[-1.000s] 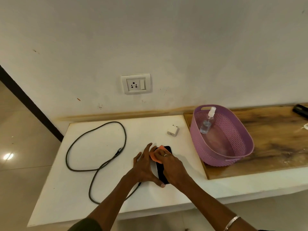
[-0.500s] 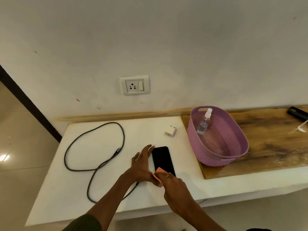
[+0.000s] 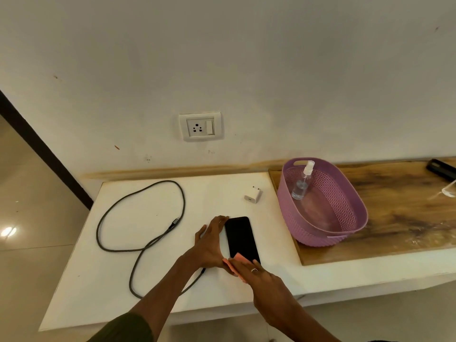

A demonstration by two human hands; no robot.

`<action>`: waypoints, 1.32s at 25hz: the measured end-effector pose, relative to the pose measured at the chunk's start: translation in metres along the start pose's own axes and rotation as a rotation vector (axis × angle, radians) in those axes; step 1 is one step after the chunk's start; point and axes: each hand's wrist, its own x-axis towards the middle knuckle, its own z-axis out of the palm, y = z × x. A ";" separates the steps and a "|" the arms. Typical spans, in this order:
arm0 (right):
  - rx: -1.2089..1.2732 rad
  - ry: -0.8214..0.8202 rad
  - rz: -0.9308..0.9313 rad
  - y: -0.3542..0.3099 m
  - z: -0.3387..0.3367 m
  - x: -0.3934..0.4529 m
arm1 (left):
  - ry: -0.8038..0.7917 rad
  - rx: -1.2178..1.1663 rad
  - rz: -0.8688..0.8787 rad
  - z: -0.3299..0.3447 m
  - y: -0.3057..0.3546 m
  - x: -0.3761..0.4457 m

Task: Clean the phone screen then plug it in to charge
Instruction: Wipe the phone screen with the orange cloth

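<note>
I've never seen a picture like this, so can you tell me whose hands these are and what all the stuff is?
A person wears a camera on their head, so you look down at their own hands. The left hand steadies a flat black phone on the white tabletop. The right hand presses a small pink cloth on the phone's near end. Nearby lie a looped dark cable, a small white charger plug, and a purple plastic basket holding a clear spray bottle. A white wall socket is above.
</note>
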 end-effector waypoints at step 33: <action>-0.013 0.310 0.290 0.023 -0.050 0.094 | -0.033 0.053 -0.012 0.001 -0.001 0.003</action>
